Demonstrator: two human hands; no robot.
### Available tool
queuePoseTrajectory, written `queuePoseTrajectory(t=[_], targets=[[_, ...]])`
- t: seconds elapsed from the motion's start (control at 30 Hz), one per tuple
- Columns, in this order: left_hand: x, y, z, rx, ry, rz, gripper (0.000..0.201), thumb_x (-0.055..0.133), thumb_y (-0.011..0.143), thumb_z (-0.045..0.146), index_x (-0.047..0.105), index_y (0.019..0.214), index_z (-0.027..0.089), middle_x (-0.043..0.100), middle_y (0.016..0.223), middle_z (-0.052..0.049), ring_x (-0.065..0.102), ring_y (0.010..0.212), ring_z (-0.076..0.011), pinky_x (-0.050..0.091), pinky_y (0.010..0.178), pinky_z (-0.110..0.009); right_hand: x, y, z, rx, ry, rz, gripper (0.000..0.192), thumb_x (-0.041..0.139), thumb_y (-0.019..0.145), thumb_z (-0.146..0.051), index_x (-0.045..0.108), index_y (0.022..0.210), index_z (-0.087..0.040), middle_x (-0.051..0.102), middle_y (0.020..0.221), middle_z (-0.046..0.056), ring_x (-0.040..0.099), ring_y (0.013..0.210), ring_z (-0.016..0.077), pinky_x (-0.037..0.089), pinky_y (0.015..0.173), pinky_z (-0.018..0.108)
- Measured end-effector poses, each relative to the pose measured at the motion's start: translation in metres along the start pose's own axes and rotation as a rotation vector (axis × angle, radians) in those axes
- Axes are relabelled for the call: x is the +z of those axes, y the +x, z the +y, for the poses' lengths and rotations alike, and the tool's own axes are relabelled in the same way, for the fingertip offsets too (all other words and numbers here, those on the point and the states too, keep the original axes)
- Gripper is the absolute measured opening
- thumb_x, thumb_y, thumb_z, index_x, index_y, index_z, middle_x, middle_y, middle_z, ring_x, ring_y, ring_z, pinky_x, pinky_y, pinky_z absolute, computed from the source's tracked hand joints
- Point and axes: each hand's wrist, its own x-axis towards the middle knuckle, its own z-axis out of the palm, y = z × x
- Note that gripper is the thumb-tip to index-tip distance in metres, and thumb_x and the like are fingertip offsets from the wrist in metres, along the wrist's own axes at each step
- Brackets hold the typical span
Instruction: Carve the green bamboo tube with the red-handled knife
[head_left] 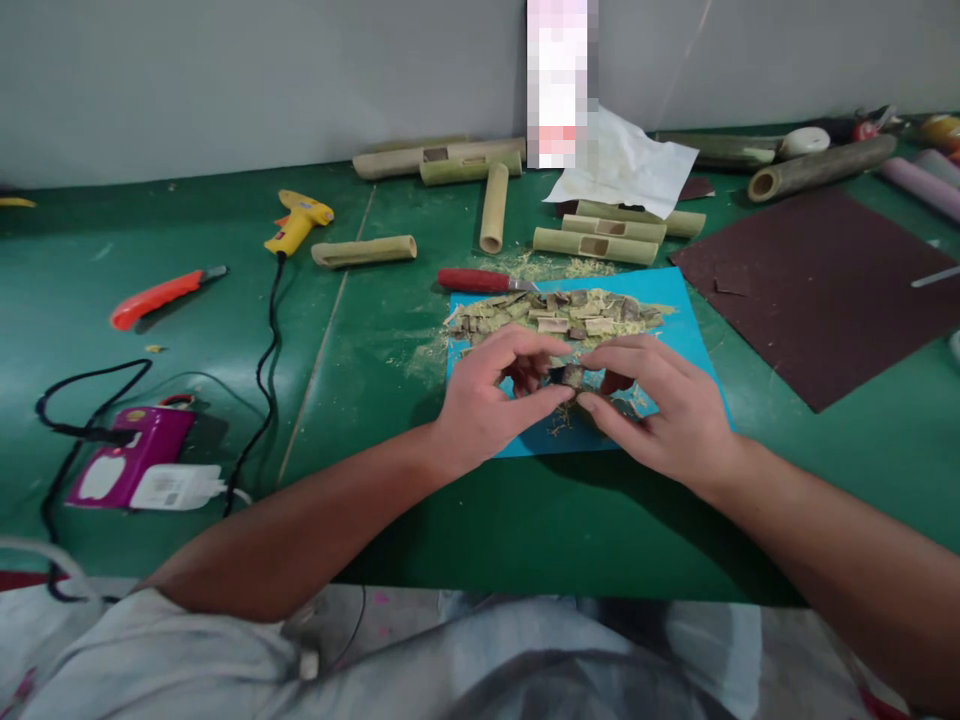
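Note:
Over a blue sheet (pixel 686 300), my left hand (pixel 499 385) and my right hand (pixel 664 400) meet, thumbs and fingertips closed on a small dark brown piece (pixel 572 377) that looks like bark or a bamboo scrap. The fingers partly cover it. Just beyond the hands, a band of bamboo chips and shavings (pixel 555 322) lies across the sheet. A red-handled carving knife (pixel 480 281) rests at the sheet's far edge, its tip touching the chips.
On the green table (pixel 420 540), cut bamboo tubes (pixel 596 246) lie towards the wall. A yellow glue gun (pixel 298 222), a red utility knife (pixel 161 298) and a purple power strip (pixel 127 460) with cords are at left. A dark brown sheet (pixel 817 290) lies right.

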Motion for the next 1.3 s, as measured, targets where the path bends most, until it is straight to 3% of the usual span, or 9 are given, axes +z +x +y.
queuePoseTrajectory(t=[0.33, 0.57, 0.77, 0.9, 1.0, 1.3], targets=[[-0.0009, -0.0016, 0.0002, 0.007, 0.026, -0.018, 0.014, 0.085, 0.087, 0.020, 0.078, 0.099, 0.019, 0.069, 0.092, -0.002, 0.061, 0.070, -0.0071, 0.056, 0.065, -0.019, 0.0007, 0.0004, 0.0003, -0.010, -0.004, -0.009, 0.020, 0.068, 0.101, -0.020, 0.062, 0.120, -0.024, 0.079, 0.108, 0.007, 0.076, 0.078, 0.0153, 0.061, 0.071, 0.030], [0.0018, -0.0007, 0.0007, -0.047, -0.077, -0.008, 0.013, 0.086, 0.085, 0.020, 0.078, 0.095, 0.018, 0.072, 0.094, -0.003, 0.062, 0.070, -0.0070, 0.055, 0.066, -0.020, -0.0002, 0.0015, -0.0016, -0.023, -0.025, 0.007, 0.021, 0.066, 0.101, -0.017, 0.063, 0.120, -0.024, 0.079, 0.109, 0.008, 0.076, 0.080, 0.0152, 0.062, 0.071, 0.028], [0.0059, 0.0008, 0.0034, -0.322, -0.333, -0.062, 0.020, 0.092, 0.079, 0.029, 0.078, 0.087, 0.018, 0.069, 0.078, 0.000, 0.060, 0.066, -0.0082, 0.053, 0.062, -0.021, -0.0009, 0.0012, 0.0003, -0.055, -0.039, 0.013, 0.023, 0.066, 0.099, -0.012, 0.069, 0.117, -0.026, 0.079, 0.108, 0.008, 0.078, 0.094, 0.0187, 0.064, 0.076, 0.029], [0.0074, 0.0022, 0.0036, -0.517, -0.503, -0.106, 0.029, 0.097, 0.072, 0.035, 0.078, 0.084, 0.017, 0.071, 0.077, 0.000, 0.061, 0.066, -0.0088, 0.054, 0.063, -0.022, -0.0013, 0.0013, 0.0005, -0.063, -0.046, 0.028, 0.022, 0.068, 0.099, -0.013, 0.071, 0.116, -0.027, 0.079, 0.108, 0.007, 0.078, 0.093, 0.0188, 0.065, 0.077, 0.030], [0.0083, 0.0027, 0.0021, -0.589, -0.581, -0.134, 0.036, 0.099, 0.069, 0.041, 0.076, 0.081, 0.016, 0.071, 0.077, 0.000, 0.063, 0.065, -0.0099, 0.055, 0.063, -0.025, -0.0008, 0.0021, 0.0003, -0.052, -0.026, 0.032, 0.018, 0.067, 0.101, -0.014, 0.071, 0.113, -0.026, 0.080, 0.105, 0.006, 0.079, 0.091, 0.0185, 0.065, 0.075, 0.030], [0.0060, 0.0029, 0.0041, -0.483, -0.472, -0.127, 0.032, 0.092, 0.080, 0.042, 0.074, 0.071, 0.017, 0.071, 0.076, -0.001, 0.061, 0.069, -0.0112, 0.052, 0.067, -0.027, 0.0028, 0.0009, 0.0029, -0.048, 0.046, 0.052, 0.012, 0.067, 0.101, -0.016, 0.073, 0.105, -0.025, 0.080, 0.096, 0.005, 0.077, 0.084, 0.0177, 0.064, 0.074, 0.031]])
